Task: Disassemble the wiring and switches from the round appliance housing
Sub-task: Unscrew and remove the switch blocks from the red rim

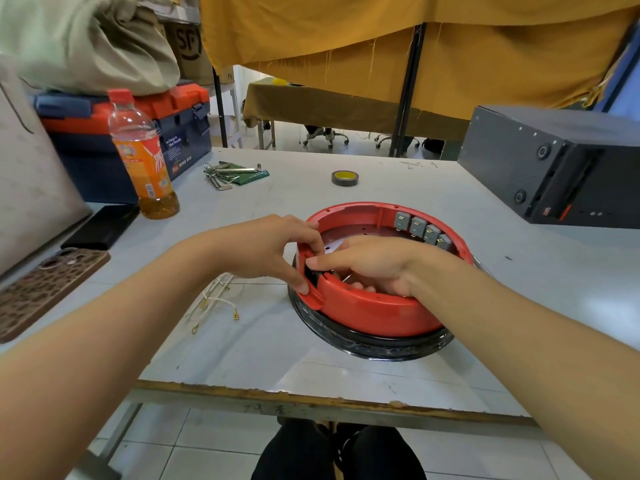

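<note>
A round red housing [374, 311] on a black ring base [374, 348] sits on the table in front of me. Several grey switches [420, 228] line its far inner wall. At the left rim a black part [311, 274] sits in a red bracket. My left hand [266, 249] pinches the rim around that black part from outside. From inside the housing, my right hand [367, 263] presses its thumb on the same spot, with its fingers curled down out of sight. Loose white wires [214, 301] with brass terminals lie on the table left of the housing.
An orange drink bottle [142, 157], a blue and orange toolbox [138, 133], hex keys [225, 176] and a tape roll [345, 177] lie behind. A black box [554, 161] stands at the right. Two phones [48, 289] rest at the left. The table edge [311, 398] is near me.
</note>
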`<state>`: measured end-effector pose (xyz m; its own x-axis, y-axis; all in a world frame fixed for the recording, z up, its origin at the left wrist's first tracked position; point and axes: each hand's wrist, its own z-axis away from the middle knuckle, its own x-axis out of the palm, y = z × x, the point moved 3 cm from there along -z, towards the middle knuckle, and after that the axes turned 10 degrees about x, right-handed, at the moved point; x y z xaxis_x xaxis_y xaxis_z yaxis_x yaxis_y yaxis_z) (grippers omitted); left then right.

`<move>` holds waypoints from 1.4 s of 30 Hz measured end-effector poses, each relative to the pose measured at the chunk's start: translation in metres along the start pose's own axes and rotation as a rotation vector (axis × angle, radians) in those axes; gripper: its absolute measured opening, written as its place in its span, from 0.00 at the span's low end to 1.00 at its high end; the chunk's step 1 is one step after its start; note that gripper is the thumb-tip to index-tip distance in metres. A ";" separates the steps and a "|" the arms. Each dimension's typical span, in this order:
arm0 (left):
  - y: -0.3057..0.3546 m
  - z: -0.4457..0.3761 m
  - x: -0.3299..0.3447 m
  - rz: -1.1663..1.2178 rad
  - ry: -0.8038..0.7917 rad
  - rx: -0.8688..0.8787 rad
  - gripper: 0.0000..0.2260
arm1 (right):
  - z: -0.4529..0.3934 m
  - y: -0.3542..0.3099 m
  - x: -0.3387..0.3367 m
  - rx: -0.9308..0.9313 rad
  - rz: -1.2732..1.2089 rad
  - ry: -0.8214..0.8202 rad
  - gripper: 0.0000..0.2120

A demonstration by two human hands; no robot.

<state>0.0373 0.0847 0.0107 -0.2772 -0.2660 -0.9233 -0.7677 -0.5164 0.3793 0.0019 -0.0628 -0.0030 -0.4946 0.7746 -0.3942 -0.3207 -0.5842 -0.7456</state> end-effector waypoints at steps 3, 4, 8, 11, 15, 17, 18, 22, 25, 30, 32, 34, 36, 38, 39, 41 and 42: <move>0.001 0.000 0.001 -0.018 0.028 0.018 0.19 | 0.000 0.001 0.000 -0.016 -0.066 -0.032 0.13; 0.002 0.000 0.001 -0.025 0.034 0.024 0.19 | 0.000 0.001 0.001 -0.023 -0.083 -0.041 0.13; 0.002 0.000 0.002 -0.041 0.039 0.028 0.19 | 0.000 0.002 0.001 -0.021 -0.120 -0.059 0.14; 0.003 0.000 0.002 -0.043 0.051 0.047 0.19 | 0.000 0.002 0.002 -0.021 -0.130 -0.058 0.13; 0.001 0.000 0.002 -0.036 0.044 0.038 0.19 | 0.000 0.002 0.003 -0.017 -0.146 -0.057 0.14; -0.001 0.001 0.003 -0.027 0.045 0.032 0.19 | 0.001 0.002 0.003 -0.019 -0.146 -0.044 0.15; -0.001 0.000 0.003 -0.025 0.048 0.032 0.19 | 0.001 0.003 0.003 -0.022 -0.147 -0.038 0.15; -0.001 -0.001 0.002 -0.017 0.046 0.027 0.19 | 0.001 0.002 0.003 -0.026 -0.155 -0.035 0.14; -0.002 -0.001 0.003 -0.007 0.043 0.012 0.20 | 0.001 0.002 0.003 -0.025 -0.161 -0.039 0.13; -0.003 -0.002 0.002 -0.004 0.033 0.007 0.20 | -0.001 0.003 0.003 -0.018 -0.174 -0.043 0.13; -0.002 -0.001 0.002 0.007 0.021 0.009 0.20 | -0.001 0.003 0.002 -0.022 -0.198 -0.060 0.12; 0.000 -0.001 0.002 0.055 0.028 0.002 0.20 | 0.000 0.001 0.001 -0.061 -0.259 -0.089 0.10; 0.000 -0.001 0.002 0.065 0.028 -0.011 0.21 | 0.001 0.001 -0.001 -0.102 -0.311 -0.101 0.09; 0.000 -0.001 0.002 0.078 0.027 -0.020 0.20 | 0.002 0.001 -0.001 -0.108 -0.308 -0.110 0.09; 0.000 -0.001 0.002 0.107 0.028 -0.023 0.20 | 0.002 0.001 -0.001 -0.103 -0.303 -0.117 0.09; 0.000 0.000 0.001 0.171 0.028 -0.033 0.19 | 0.001 0.002 -0.001 -0.104 -0.309 -0.118 0.09; 0.000 0.001 0.001 0.212 0.033 -0.042 0.18 | 0.001 0.003 -0.001 -0.114 -0.303 -0.107 0.09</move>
<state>0.0368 0.0852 0.0100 -0.4100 -0.3985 -0.8204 -0.6692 -0.4798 0.5674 0.0009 -0.0657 -0.0041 -0.4742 0.8757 -0.0911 -0.3772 -0.2956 -0.8777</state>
